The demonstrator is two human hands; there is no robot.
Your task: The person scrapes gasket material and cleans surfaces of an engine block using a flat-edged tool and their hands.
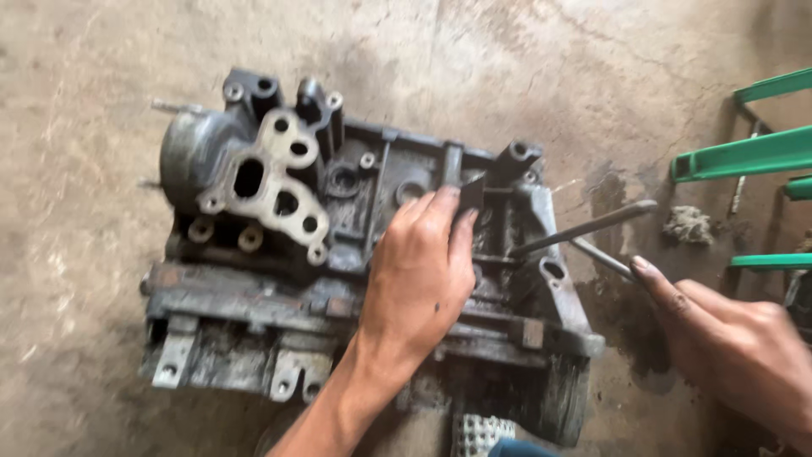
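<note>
Left hand point(420, 271) of mine lies on top of the grimy grey cast-metal engine block point(338, 254), fingers pressed together, tips pinching a small dark flat piece point(471, 193) near the block's far edge. The block sits on the stained concrete floor point(85, 127). My right hand point(727, 338) reaches from the right, forefinger out, touching a thin grey metal rod point(584, 230) that leans on the block's right end; I cannot tell whether it grips. I judge the rod could slip off that greasy edge. Green metal bars point(744, 156) stand at the right. No packages, labels or signs show.
</note>
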